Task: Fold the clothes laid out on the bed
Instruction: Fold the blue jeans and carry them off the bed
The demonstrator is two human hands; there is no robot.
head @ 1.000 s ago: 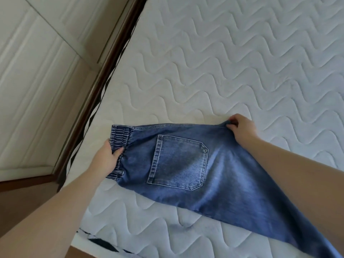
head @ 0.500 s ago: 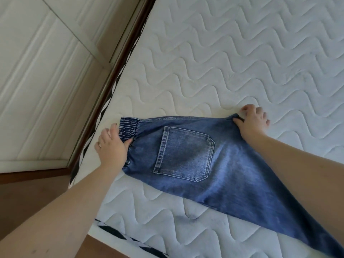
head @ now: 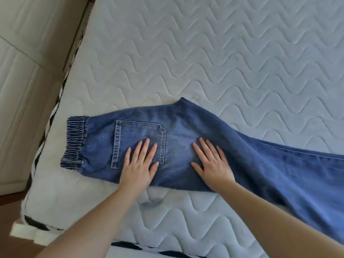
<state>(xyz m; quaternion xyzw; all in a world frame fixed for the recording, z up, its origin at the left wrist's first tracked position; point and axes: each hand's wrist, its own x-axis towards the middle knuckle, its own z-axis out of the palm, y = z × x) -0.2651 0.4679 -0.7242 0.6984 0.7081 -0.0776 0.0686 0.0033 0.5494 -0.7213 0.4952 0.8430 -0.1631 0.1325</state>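
Both hands are flat, no real grip on anything: the left hand has its fingers spread straight over the lower part of the back pocket, and the right hand is pressed palm-down just to the right of it, fingers straight too. They're on the jeans, which lie folded lengthwise across the middle of the frame on the mattress.

Going near to far: the bottom edge of the frame shows the mattress's front edge with a black-and-white striped border, and the near edge of the jeans sits a bit back from it. The elastic waistband points to the left of the frame and ends just short of the mattress's left edge. The leg runs off the right side of the frame, so I can't see its hem.

Beyond the jeans, the whole upper right is open quilted mattress. Upper left, a brown bed frame rail runs along the mattress edge beside a white panelled wall.
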